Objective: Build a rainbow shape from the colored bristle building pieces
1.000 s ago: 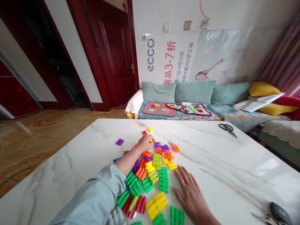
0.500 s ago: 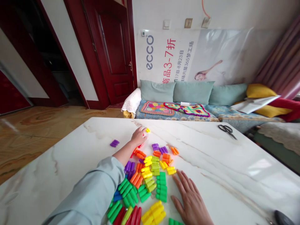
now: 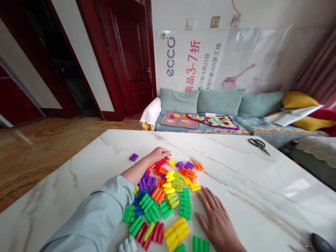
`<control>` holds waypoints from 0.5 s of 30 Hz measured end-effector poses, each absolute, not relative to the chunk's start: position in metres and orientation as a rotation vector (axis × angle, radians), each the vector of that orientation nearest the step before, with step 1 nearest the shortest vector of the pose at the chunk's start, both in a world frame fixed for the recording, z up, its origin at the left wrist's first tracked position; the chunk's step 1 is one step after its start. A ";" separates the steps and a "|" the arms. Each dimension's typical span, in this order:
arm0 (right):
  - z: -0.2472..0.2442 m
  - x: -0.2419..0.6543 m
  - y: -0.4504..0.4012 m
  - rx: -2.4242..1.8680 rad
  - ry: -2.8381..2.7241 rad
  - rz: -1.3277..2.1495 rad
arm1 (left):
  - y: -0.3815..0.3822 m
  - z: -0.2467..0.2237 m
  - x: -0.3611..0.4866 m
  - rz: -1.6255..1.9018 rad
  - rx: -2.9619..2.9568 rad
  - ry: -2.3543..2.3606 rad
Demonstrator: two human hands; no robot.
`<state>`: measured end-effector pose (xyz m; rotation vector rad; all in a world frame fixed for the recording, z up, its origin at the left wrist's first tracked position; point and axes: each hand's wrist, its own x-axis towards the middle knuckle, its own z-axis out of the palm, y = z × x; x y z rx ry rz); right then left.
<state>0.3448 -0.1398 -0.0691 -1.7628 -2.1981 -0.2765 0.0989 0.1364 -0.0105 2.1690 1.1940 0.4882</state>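
Note:
My left hand (image 3: 159, 154) is over the far side of a pile of colourful plastic pieces shaped like joined rods. Its fingers reach rightward, fairly straight, and no piece shows in them. Just below the fingertips lies a small yellow piece (image 3: 171, 163), with a red piece (image 3: 160, 163) beside it. My right hand (image 3: 216, 218) rests flat on the white table, fingers spread, its tips close to another yellow piece (image 3: 195, 187). Between the hands lie green pieces (image 3: 185, 203), orange pieces (image 3: 158, 194) and purple pieces (image 3: 148, 181). My left forearm hides part of the pile.
Apart on the marble-patterned table (image 3: 249, 210) lie a purple piece (image 3: 133, 157) at far left and black scissors (image 3: 258, 145) at far right. A black object (image 3: 320, 242) sits at the near right edge. Beyond the table stands a sofa with cushions (image 3: 222, 101).
My left hand has drawn slightly nearer, and the yellow piece by its fingers has come toward the pile. My right hand stays flat on the table. The view has shifted slightly.

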 end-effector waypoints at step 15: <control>-0.077 0.347 -0.137 -1.762 -2.192 -0.327 | 0.098 -0.016 0.000 0.610 1.834 1.635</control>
